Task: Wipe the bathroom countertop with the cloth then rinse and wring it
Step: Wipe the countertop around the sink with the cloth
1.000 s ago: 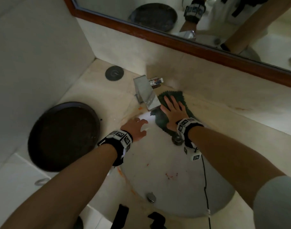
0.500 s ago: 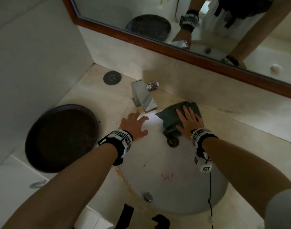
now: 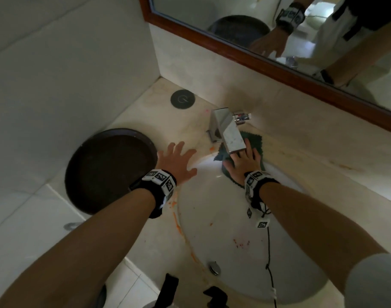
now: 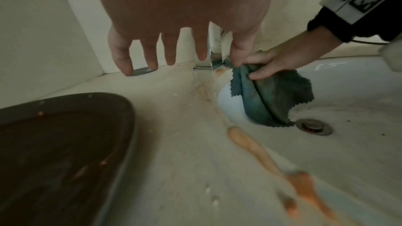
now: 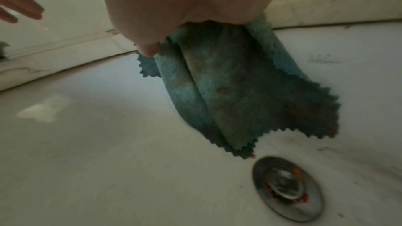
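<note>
Our right hand [image 4: 280, 59] pinched the cloth [image 4: 274, 95], now slid back under the faucet [image 3: 229, 135], hanging into the sink [image 4: 348, 152] above the drain [image 5: 287, 188]; left hand [image 3: 176, 162] hovered spread. Rinsing looked next; orange streaks [image 4: 256, 150] remained.

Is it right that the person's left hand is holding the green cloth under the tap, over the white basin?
Not quite: the right hand holds the green cloth, as the left wrist view shows. The left hand hovers open beside it, holding nothing. The rest stands: the cloth hangs below the tap, over the white basin.
</note>
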### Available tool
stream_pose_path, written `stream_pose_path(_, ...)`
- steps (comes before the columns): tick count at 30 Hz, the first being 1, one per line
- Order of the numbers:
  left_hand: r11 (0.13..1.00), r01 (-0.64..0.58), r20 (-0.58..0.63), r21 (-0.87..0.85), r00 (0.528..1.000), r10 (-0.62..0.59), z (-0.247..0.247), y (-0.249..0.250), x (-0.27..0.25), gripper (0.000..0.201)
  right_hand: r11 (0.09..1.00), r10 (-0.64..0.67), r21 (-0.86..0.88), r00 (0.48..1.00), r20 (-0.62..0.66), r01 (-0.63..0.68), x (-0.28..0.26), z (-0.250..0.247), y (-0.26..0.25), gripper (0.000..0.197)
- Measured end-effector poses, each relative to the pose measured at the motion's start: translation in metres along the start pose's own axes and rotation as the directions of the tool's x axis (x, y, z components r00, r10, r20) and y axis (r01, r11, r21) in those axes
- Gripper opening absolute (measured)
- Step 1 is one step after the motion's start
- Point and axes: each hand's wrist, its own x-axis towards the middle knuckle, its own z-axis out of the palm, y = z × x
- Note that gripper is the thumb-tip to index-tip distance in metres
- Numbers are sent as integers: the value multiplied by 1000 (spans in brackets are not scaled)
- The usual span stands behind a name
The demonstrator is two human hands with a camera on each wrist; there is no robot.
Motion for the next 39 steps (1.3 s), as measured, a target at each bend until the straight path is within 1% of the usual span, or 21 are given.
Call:
stream_pose_path(2, 1000, 19, 0, 4, 1000, -19, -2, -8, -3, 66, 1000, -13, 5, 1000, 7, 13, -1, 1, -17, 63)
stream_pose_path(4, 1000, 29, -7, 7, 1000, -29, -4, -14, -6, 65, 1000, -24, -7, 998, 60, 24, -2, -2, -31, 69)
stream_pose_path(6, 999, 38, -18, 3, 999, -38, -5, -19, -10, 65, 999, -28, -31, 992, 123, 32, -2, -4, -39, 86)
stream_pose_path(7, 999, 43, -22, -3, 999, -43, -4, -21, -11, 64, 998, -45, -40, 990, 130, 51, -2, -1, -43, 91)
stream_pose_path(11, 998, 55, -7, -23, 998, -55, -2, -26, -17, 65, 977, -214, -11, 974, 79, 215, -4, 12, -62, 100)
stream_pose_path(14, 997, 60, 0, -40, 998, -60, -2, -30, -21, 64, 956, -290, 28, 935, 203, 291, 1, 0, -72, 89)
stream_pose_path(15, 997, 62, -2, -42, 998, -62, -1, -32, -21, 64, 946, -324, 49, 925, 198, 321, 4, -4, -72, 82)
stream_pose_path(18, 997, 75, -4, -34, 997, -75, -1, -40, -23, 64, 917, -397, 73, 913, 91, 391, 16, -8, -65, 56)
stream_pose_path(20, 994, 102, -2, -37, 995, -102, 0, -44, -23, 64, 913, -404, 89, 912, 69, 398, 22, -4, -62, 49)
stream_pose_path(23, 989, 138, 4, -43, 990, -138, 3, -47, -23, 64, 926, -376, 54, 926, 34, 374, 26, 3, -68, 49)
stream_pose_path(26, 986, 160, -2, -55, 987, -160, 6, -48, -26, 63, 952, -307, 4, 952, 12, 307, 29, 10, -81, 51)
stream_pose_path(29, 986, 157, -3, -54, 987, -158, 7, -49, -31, 63, 969, -247, -25, 969, 15, 247, 30, 16, -92, 52)
stream_pose_path(35, 988, 136, -19, -74, 990, -138, 1, -57, -46, 63, 956, -288, -55, 957, 23, 289, 15, 22, -109, 53)
stream_pose_path(39, 990, 121, -33, -79, 992, -124, -1, -69, -62, 62, 938, -338, -60, 938, 74, 343, -5, 28, -123, 52)
